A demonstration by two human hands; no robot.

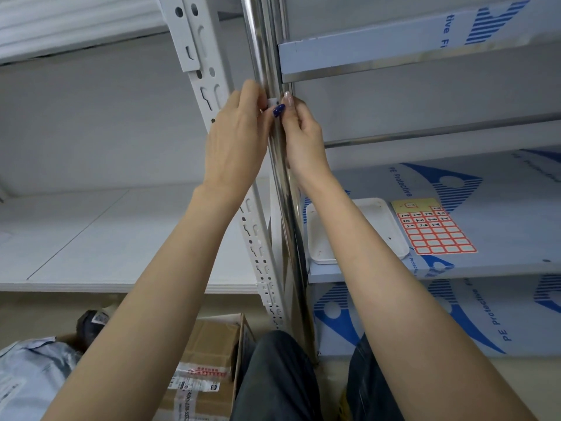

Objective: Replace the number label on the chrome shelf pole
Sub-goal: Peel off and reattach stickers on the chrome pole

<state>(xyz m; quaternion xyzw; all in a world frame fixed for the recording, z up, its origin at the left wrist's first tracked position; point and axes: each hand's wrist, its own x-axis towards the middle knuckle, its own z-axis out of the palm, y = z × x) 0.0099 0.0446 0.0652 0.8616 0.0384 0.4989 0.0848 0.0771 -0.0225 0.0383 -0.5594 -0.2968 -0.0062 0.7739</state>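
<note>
Both hands up at the chrome pole [264, 56], working at one spot just below where the right-hand shelf's edge meets it. Number label [272, 102] is a small white strip lying across the front of the pole, between the two hands.

Left grip [239, 132]: fingers curled, blue-nailed thumb reaching across the pole, pinching the label's left end between thumb and fingertips. Right grip [299, 129]: fingers curled in against the pole's right side, one pale-nailed fingertip up at the label's right edge. Can't tell if it pinches the label, presses it or only steadies the pole.

Label sheet [434, 227], red grid on yellow backing, lies flat on the shelf right of the pole, lower down, with a white tray [355, 229] between it and the pole. Some cells carry handwritten marks, too small to read. Neither hand touches the sheet.

White slotted upright [206, 71] stands just left of the pole. Cardboard box [209, 360] and grey mailer bag [30, 375] sit on the floor, left of the pole's foot.

Progress, as a judgement: mid-task, at the label itself. Can't tell if this strip is the old one coming off or the new one going on, and its number isn't readable. If old: peel, pick a fresh one from the sheet, stick it. If new: wrap and smooth down, then done.
</note>
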